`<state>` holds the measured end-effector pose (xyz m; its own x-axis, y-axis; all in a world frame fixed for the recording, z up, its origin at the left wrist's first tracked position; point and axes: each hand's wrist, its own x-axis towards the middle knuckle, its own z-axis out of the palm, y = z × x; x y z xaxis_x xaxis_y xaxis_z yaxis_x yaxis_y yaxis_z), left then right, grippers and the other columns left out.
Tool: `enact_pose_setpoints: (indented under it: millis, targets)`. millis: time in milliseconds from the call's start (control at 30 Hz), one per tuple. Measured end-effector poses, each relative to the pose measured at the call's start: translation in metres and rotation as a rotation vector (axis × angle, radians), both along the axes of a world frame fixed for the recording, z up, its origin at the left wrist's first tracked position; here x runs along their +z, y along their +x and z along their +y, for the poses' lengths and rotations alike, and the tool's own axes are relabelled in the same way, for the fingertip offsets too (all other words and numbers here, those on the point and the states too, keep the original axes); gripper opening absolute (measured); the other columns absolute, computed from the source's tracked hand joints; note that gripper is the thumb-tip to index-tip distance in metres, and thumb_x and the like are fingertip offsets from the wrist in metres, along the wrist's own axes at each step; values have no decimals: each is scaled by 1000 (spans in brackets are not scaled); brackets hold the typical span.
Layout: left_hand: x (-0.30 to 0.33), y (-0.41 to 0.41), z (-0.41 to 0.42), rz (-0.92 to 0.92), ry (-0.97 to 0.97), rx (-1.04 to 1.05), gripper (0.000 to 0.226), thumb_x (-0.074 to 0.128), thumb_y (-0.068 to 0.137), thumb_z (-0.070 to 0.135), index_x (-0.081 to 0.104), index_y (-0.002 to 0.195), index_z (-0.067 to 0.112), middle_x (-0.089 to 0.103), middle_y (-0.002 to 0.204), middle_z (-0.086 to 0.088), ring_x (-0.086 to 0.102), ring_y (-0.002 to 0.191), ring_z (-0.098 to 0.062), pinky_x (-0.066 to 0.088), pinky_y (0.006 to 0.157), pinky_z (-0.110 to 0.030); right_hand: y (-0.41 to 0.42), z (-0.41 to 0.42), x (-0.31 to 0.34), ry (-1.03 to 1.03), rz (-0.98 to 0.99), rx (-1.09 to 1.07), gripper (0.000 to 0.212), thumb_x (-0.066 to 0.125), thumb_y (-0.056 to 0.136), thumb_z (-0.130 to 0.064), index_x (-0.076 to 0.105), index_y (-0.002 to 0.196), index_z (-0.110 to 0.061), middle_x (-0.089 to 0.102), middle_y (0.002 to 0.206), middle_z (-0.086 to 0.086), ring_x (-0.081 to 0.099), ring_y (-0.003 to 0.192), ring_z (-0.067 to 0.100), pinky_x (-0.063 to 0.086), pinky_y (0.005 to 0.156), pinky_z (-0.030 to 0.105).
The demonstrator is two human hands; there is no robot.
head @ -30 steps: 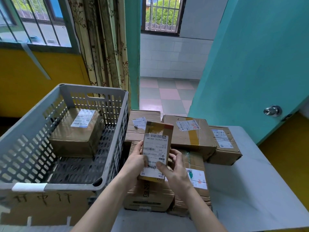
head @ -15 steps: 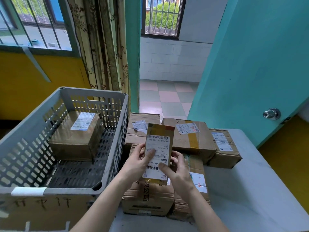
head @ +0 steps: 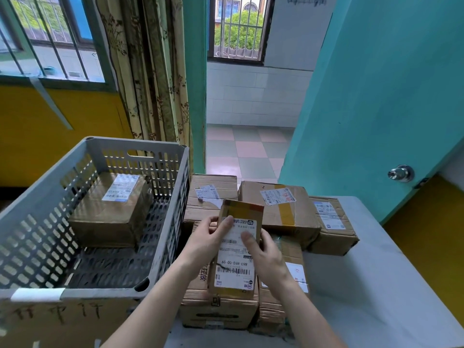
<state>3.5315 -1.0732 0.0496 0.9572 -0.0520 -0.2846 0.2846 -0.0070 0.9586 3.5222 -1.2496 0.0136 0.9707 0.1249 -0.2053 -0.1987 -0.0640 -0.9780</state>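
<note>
Over table [head: 376, 285], both grips [head: 206, 243] [head: 266, 257] round parcel [head: 234, 272]

Slim brown cardboard parcel [head: 237, 249] with white barcode label held tilted above stacked cardboard boxes [head: 276, 209] on a pale table [head: 376, 285], left hand [head: 208, 243] and right hand [head: 266, 259] gripping its sides, thumbs on label, grey perforated plastic crate [head: 50, 187] at left holding one taped box [head: 113, 209]

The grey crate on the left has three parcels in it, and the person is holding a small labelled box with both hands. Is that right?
Not quite. The head view shows just one parcel in the grey crate, not three. The rest stands: the left hand and the right hand both hold the small labelled box.
</note>
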Motion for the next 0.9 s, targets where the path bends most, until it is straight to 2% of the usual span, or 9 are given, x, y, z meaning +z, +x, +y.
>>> enact_pose_setpoints:
  millis: [100,233,433,567,667,733,833,900]
  targets:
    - [-1,-2,-2,-18,-16,1,60,69,79,61,56,123,22,78,104,-8,78,91,-22,64,84,-47,5,-2,4,-8,28,-11,69,63,83,-75,53,132,-28,76,110,5,77,95,22,64,83,51]
    - [-2,-7,-8,-24,18,-30,58,68,79,62,56,122,26,77,106,-7,78,89,-20,64,83,-46,17,-5,14,-17,43,-75,71,59,74,-89,61,116,-32,76,100,8,77,93,28,61,86,58]
    - [-1,-2,-8,6,163,12,72,57,73,83,54,118,27,76,104,-1,77,89,-15,64,84,-43,11,-1,14,-101,7,-126,69,59,68,-93,61,111,-39,77,97,0,77,90,22,63,83,53]
    - [-1,-2,-10,10,182,12,69,56,76,83,56,114,24,77,100,-1,77,87,-16,64,82,-45,4,-1,19,-61,28,-80,68,56,73,-88,60,119,-39,78,101,0,77,93,19,63,86,51]
    - [-3,1,-6,30,72,13,75,58,79,82,59,117,17,78,101,-7,78,89,-22,63,84,-48,-3,-3,20,7,63,7,74,55,79,-82,55,134,-32,77,112,0,76,103,19,60,95,51]
    - [-5,3,-4,42,13,-2,78,57,81,82,62,115,12,78,101,-10,78,91,-27,62,86,-51,-7,-5,20,-7,95,51,75,56,80,-81,55,136,-31,77,115,-3,75,106,17,59,97,50]
    - [-5,3,-7,-34,170,65,56,56,90,68,64,111,17,78,98,-5,77,88,-21,63,83,-49,-9,-4,22,-145,39,-13,86,55,65,-95,61,125,-34,78,105,-7,76,97,11,63,89,41]
    - [-5,3,-12,-121,289,139,34,56,99,52,58,119,25,75,101,-2,75,87,-19,63,82,-50,-8,-2,22,-259,-20,-95,86,39,67,-101,61,119,-36,75,102,-10,73,95,8,61,90,39]
